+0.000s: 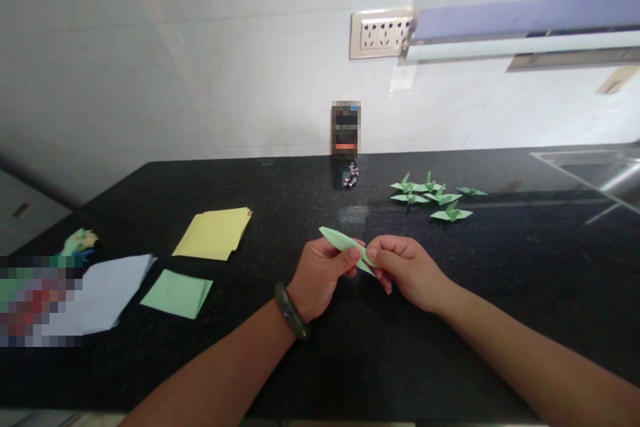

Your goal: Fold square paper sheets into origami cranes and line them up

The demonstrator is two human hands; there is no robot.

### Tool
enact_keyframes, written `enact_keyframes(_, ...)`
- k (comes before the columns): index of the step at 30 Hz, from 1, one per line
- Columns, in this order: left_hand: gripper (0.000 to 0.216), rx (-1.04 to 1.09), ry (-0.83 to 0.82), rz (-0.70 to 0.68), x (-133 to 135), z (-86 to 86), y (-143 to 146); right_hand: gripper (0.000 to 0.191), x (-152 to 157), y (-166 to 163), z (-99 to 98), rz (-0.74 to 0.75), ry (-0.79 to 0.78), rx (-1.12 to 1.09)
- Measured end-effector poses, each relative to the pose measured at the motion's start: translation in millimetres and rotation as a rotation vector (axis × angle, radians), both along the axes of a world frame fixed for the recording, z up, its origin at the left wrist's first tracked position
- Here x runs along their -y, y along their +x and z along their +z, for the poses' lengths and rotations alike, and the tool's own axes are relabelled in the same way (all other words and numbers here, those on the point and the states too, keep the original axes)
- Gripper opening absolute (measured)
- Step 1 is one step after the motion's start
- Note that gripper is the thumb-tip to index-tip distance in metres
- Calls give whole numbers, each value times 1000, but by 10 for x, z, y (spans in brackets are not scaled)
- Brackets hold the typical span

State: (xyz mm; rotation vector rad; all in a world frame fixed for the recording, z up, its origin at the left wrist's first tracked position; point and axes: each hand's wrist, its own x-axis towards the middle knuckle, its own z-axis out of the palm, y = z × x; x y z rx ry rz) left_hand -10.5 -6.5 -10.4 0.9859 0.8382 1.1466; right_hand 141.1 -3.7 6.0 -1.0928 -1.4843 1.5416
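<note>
Both my hands meet over the black countertop (450, 320) and pinch a narrow, half-folded piece of green paper (340, 241). My left hand (320, 277), with a dark bangle on its wrist, grips the paper from the left with thumb and fingers closed. My right hand (407, 270) pinches the paper's right end. The paper's pointed tip sticks out up and to the left, above the counter.
Several finished green paper cranes (434, 196) lie at the back right. A yellow paper stack (215, 233), green sheets (177, 293) and pale blue sheets (107, 290) lie to the left. A phone (345, 130) leans on the wall; a sink (595, 170) is far right.
</note>
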Motion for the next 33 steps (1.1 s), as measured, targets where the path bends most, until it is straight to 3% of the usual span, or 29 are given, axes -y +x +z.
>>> enact_keyframes(4, 18, -18, 31, 30, -1, 7, 2, 28, 30, 6, 19, -15, 107, 102)
enact_keyframes(9, 16, 25, 12, 76, 9, 51, 0, 17, 82, 17, -16, -126, 511, 329)
enact_keyframes(12, 15, 82, -1, 47, 19, 62, 5, 13, 101, 8, -38, -186, 662, 444)
enact_keyframes(19, 15, 184, -69, 14, 32, 66, 42, 6, 108, -15, -23, -252, 731, 456)
enact_keyframes(33, 17, 225, -142, 58, 42, 72, 52, 13, 94, 18, -7, -173, 944, 519)
